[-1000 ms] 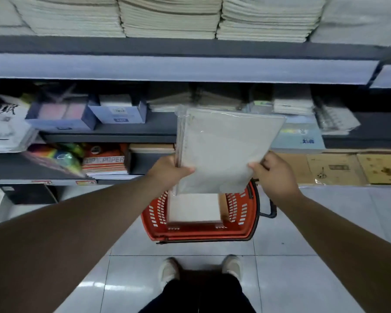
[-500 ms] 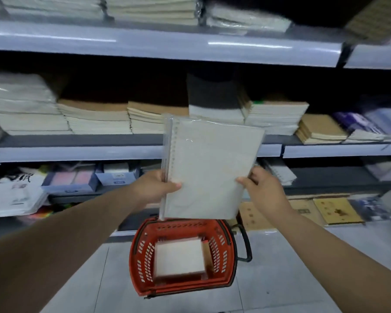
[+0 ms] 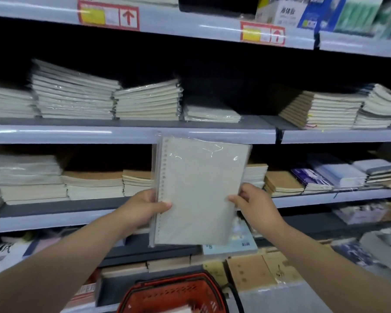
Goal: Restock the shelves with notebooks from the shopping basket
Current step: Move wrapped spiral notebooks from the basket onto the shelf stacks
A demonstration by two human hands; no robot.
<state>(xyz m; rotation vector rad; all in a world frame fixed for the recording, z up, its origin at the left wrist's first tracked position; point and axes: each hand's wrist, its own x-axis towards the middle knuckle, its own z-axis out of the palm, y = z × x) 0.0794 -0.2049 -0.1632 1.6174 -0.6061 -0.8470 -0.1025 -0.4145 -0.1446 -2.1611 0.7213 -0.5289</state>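
The notebook has risen to mid-frame, before the shelf. The left hand and right hand pinch its sides. The basket sits at bottom centre.

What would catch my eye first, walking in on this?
A grey plastic-wrapped notebook held upright at centre, left hand gripping its punched edge, right hand its opposite side. Behind it run shelves stacked with notebook piles; the red basket peeks in at the bottom edge.
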